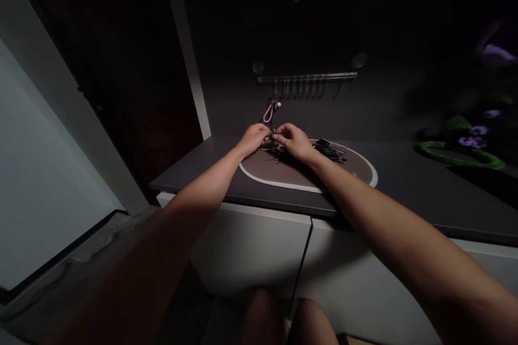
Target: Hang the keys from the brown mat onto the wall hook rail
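Note:
Both hands meet above the left part of an oval brown mat with a pale rim. My left hand is closed in a pinch at the top of a bunch of keys. From the other side, my right hand pinches the same small metal part, thumb and finger nearly touching the left fingertips. The keys dangle or rest just under the fingers; I cannot tell which. Just above the hands, a pink loop strap hangs from the hook rail.
More keys and dark fobs lie on the mat, right of my right hand. The mat sits on a dark countertop over white cabinet doors. Purple flowers and a green ring stand at far right. A dark doorway is at left.

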`<state>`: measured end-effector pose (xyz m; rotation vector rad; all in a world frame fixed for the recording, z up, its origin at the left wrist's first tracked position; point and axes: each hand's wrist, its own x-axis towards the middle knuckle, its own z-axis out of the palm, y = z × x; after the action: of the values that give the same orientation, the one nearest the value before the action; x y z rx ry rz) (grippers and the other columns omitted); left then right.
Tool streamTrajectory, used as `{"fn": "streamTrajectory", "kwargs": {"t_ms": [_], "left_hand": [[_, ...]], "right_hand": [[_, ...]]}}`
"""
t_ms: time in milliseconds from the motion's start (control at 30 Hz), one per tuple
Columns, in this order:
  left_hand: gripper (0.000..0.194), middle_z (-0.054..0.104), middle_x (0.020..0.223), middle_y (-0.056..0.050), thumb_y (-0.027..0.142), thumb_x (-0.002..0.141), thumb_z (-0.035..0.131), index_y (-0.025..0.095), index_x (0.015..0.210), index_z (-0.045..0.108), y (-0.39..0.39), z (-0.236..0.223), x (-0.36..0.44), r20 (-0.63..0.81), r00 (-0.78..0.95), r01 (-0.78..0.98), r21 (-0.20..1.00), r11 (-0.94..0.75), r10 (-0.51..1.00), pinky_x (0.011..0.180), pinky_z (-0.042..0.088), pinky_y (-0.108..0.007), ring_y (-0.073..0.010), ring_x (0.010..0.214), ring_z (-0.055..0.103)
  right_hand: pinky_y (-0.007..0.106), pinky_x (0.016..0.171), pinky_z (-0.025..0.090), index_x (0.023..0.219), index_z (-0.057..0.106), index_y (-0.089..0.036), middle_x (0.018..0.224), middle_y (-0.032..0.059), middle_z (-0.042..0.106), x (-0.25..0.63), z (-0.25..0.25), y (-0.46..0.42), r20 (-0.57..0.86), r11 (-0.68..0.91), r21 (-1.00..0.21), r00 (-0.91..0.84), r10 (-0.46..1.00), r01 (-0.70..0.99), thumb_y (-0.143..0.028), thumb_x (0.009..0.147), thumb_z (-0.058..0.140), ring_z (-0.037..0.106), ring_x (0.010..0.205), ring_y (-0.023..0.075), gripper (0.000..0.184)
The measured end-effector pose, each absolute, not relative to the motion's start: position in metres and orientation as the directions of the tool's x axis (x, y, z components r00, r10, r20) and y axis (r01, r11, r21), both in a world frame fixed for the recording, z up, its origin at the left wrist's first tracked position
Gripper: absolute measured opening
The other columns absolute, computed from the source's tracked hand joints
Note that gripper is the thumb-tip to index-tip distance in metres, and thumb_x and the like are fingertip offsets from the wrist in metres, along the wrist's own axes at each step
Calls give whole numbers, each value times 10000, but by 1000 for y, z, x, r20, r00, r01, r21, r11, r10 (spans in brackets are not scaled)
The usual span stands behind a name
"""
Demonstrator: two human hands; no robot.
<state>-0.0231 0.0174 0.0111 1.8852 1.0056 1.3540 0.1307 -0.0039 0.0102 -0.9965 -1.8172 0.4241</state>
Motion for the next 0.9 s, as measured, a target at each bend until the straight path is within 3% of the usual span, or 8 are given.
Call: {"fn": "streamTrajectory", "kwargs": {"t_ms": [133, 300, 533, 900], "left_hand": [[78, 476, 512, 34, 162, 699, 461, 135, 658, 522, 14, 13, -22, 460, 177, 128, 866, -484, 870, 493, 332, -186, -62, 470, 430], [65, 484, 491, 29, 156, 679, 475, 133, 638, 520, 8, 16, -21, 424, 187, 38, 898, -438, 886, 496, 343, -198, -72, 454, 436], [71, 519, 547, 27, 196, 647, 517, 132, 665, 541, 5, 17, -21, 396, 280, -30, 914, -404, 875, 548, 380, -214, -84, 509, 485], [279, 625, 795, -18, 337, 631, 644, 137, 825, 629, 6, 17, -22, 485, 284, -28, 866, -499, 827, 690, 410, -248, -107, 693, 549]], "right_hand": [[242, 653, 386, 771, 561, -158, 719, -2, 587, 131, 7, 4, 624, 631, -664, -166, 763, 401, -298, 698, 584, 507, 667, 110, 160], [239, 646, 377, 746, 562, -146, 677, -12, 561, 132, 7, 6, 596, 595, -748, -97, 797, 294, -284, 686, 576, 469, 623, 94, 151], [236, 662, 376, 729, 541, -143, 679, -14, 536, 131, 16, -2, 579, 587, -803, -95, 810, 103, -294, 695, 582, 465, 636, 85, 160], [215, 583, 373, 777, 563, -149, 673, -15, 538, 135, 15, 1, 588, 595, -797, -87, 804, 105, -380, 714, 565, 451, 610, 82, 239]]}}
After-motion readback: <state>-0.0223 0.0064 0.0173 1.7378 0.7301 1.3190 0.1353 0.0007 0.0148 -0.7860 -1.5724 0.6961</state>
